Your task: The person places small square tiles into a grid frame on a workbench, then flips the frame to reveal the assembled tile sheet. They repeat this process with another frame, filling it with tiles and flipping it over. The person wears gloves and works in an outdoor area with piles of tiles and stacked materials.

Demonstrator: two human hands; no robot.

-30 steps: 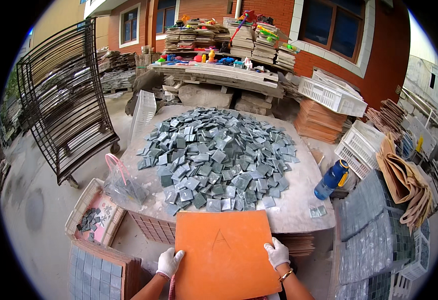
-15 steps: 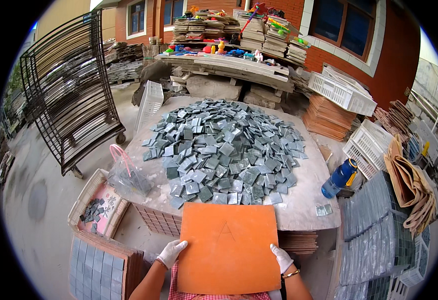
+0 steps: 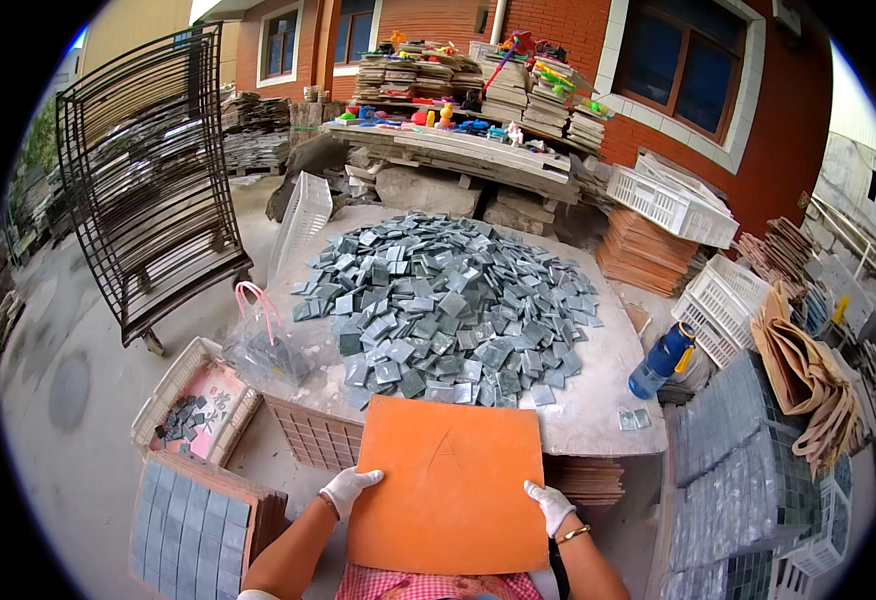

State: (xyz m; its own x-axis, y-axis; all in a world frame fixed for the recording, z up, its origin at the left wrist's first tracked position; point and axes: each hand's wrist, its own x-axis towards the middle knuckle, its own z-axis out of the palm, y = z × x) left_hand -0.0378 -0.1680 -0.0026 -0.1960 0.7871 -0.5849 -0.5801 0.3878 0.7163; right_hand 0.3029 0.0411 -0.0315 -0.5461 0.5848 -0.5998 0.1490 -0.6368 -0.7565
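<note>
An orange square board (image 3: 446, 500) with a letter-like mark drawn on it is held level in front of me. My left hand (image 3: 350, 490), in a white glove, grips its left edge with the thumb on top. On the opposite edge my right hand (image 3: 551, 506), gloved the same way, holds on with its thumb over the top. Beyond the board a heap of small grey-green square stone tiles (image 3: 448, 310) covers much of a pale work table (image 3: 598, 425). The board's far edge hides part of the table's near side.
Left of me are a crate (image 3: 203, 405) with dark tile pieces, a stack topped by tiled sheets (image 3: 190, 530) and a clear bag (image 3: 268, 352). A blue bottle (image 3: 661, 362) stands at the table's right, beside stacked tile sheets (image 3: 728, 480). A wheeled rack (image 3: 153, 190) stands far left.
The board and both hands have shifted slightly left and up in the picture, still held at both sides. My view has turned a little; the tile heap looks the same.
</note>
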